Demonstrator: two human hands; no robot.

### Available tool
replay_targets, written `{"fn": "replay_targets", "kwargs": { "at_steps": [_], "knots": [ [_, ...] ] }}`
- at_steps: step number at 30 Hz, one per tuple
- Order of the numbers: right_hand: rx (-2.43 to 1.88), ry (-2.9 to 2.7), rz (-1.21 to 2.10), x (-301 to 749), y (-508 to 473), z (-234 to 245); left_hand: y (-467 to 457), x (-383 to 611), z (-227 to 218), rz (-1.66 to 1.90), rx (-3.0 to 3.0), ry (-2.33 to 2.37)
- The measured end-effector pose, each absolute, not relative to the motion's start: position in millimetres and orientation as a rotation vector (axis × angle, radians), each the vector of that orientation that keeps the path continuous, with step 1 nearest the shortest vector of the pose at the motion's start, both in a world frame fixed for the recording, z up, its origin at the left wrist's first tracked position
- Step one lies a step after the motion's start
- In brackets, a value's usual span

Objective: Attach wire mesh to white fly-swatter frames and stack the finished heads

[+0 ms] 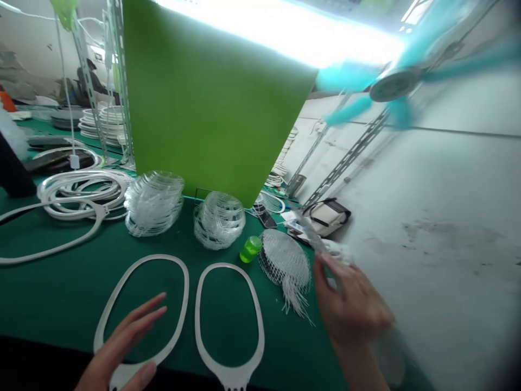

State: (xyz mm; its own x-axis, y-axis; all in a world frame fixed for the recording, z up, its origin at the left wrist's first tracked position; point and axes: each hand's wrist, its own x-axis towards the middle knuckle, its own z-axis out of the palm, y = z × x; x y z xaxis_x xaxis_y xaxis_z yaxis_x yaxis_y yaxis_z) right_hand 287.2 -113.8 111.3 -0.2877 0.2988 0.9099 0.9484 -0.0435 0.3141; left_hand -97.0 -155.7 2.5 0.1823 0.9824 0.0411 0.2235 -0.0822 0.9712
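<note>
Two white oval racket-shaped frames lie side by side on the green tabletop, the left frame (185,293) and the right frame (261,320). Over the lower part of the left one hovers my left hand (126,342), fingers apart and holding nothing. My right hand (350,301) is raised at the right, closed on a thin greyish strip-like thing (311,231) that is blurred; its kind cannot be told. Just left of that hand lies a pile of white mesh pieces (285,258) with loose strands at its lower end. A small green translucent jar (251,249) stands beside the mesh.
Two stacks of clear plastic rings, the left stack (154,203) and the right stack (220,220), stand before a green panel (220,103). More white frames (83,190) pile up at left. A turquoise fan (394,84) hangs upper right; a phone (265,216) lies behind. A person (95,79) sits far back.
</note>
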Motion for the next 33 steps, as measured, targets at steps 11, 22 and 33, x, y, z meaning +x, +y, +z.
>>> {"fn": "replay_targets", "kwargs": {
  "at_steps": [11, 22, 33],
  "knots": [
    [-0.911, -2.153, -0.535, 134, -175, 25, -147, -51, 30, 0.967, 0.357, 0.807],
    [-1.957, -1.209, 0.813, 175, -143, 11, -132, -65, 23, 1.003, 0.314, 1.01],
    [-1.78, -0.801, 1.036, 168, -143, 0, -132, -66, 17, 1.09, 0.308, 1.142]
  ]
}}
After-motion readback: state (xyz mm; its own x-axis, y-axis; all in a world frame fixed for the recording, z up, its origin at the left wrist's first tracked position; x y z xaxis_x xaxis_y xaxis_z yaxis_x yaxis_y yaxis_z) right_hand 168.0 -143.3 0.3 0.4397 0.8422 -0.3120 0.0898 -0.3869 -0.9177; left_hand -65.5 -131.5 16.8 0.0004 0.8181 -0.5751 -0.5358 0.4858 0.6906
